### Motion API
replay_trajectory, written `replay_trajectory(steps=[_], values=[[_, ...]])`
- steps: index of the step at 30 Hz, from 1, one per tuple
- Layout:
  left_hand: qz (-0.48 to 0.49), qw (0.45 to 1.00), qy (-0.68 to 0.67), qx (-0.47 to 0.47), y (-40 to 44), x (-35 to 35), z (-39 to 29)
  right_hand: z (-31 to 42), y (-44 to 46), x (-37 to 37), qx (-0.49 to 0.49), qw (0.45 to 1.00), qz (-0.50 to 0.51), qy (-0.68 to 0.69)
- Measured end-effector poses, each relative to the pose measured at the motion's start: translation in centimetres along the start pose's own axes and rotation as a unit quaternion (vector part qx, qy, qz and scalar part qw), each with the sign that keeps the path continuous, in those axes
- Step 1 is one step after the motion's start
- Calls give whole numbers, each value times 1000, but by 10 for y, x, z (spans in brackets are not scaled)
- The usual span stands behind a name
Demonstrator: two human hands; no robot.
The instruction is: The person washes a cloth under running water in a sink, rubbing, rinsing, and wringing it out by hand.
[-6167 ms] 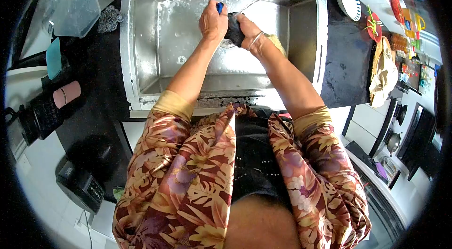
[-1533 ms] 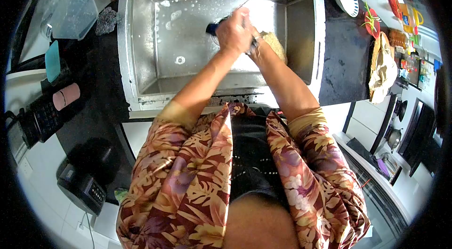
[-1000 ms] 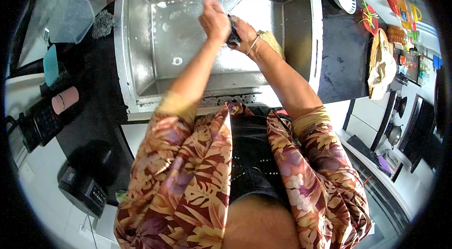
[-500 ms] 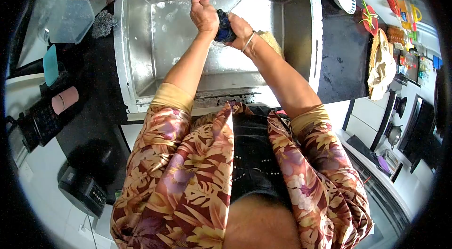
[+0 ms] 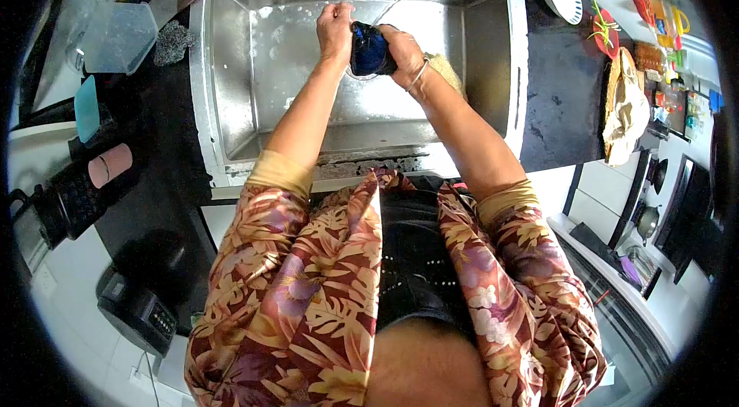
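Head: dark object (image 5: 370, 50) in right hand (image 5: 404, 54)

A dark, glossy counter (image 5: 562, 111) stretches to the left and right of a steel sink (image 5: 308, 111). Strong light glares off the sink's floor, leaving its right wall in shadow. At the near left stands a white tiled wall (image 5: 73, 315) with faint seams. White panels (image 5: 596, 195) lie at the right, and a glassy, dark-framed panel (image 5: 627, 330) shows at the near right.
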State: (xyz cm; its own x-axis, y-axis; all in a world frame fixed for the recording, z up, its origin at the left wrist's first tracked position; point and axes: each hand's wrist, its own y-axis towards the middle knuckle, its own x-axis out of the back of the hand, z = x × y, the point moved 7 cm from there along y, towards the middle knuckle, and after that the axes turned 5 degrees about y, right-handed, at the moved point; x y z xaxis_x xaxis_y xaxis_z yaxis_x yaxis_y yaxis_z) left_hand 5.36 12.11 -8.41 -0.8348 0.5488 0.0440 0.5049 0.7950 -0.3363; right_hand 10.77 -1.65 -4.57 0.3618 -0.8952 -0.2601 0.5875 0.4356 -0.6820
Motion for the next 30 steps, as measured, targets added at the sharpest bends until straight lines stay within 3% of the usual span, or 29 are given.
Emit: replay_trajectory(steps=[1, 2, 3, 5, 7, 9, 11, 12, 13, 15, 17, 18, 22, 23, 25, 29, 30], values=[[28, 999, -25, 36, -7, 0, -4, 6, 0, 9, 34, 997, -52, -34], [66, 993, 2, 99, -18, 5, -15, 13, 1, 15, 78, 995, -65, 24], [142, 981, 87, 99, -27, 5, -13, 20, 5, 27, 117, 987, -93, 52], [284, 920, 252, 97, -46, 7, -6, 22, 13, 41, 113, 981, -78, 135], [404, 842, 351, 66, -71, 2, -13, 17, 20, 32, 64, 972, 19, 226], [371, 810, 454, 6, -68, 1, -8, 23, -6, 2, 5, 964, 84, 252], [282, 837, 449, -134, -62, -9, -33, 22, -16, -18, -35, 946, 100, 307], [265, 888, 327, -185, -65, -13, -48, 21, -16, -24, -32, 941, 128, 310], [250, 905, 262, -221, -66, -13, -51, 22, -18, -31, -28, 936, 156, 313], [232, 930, 198, -204, -59, -12, -36, 35, -23, -36, 3, 940, 175, 294], [239, 948, 177, -111, -53, -4, -17, 48, -28, -35, 48, 955, 165, 243], [242, 954, 166, -65, -50, 0, -8, 45, -11, -22, 90, 955, 145, 243], [121, 978, 53, -161, -22, 25, -17, 50, -18, 4, 194, 980, 33, 28], [129, 970, 15, -206, -31, 27, -49, 41, -13, 8, 167, 985, 30, 37], [189, 979, -4, -75, -39, 28, -54, 22, -3, 20, 113, 992, 23, 57], [303, 939, -164, 1, -58, 16, -68, -22, 2, 24, -118, 984, -20, 135], [315, 931, -182, 17, -65, 14, -73, -29, 2, 18, -140, 979, 17, 148]])
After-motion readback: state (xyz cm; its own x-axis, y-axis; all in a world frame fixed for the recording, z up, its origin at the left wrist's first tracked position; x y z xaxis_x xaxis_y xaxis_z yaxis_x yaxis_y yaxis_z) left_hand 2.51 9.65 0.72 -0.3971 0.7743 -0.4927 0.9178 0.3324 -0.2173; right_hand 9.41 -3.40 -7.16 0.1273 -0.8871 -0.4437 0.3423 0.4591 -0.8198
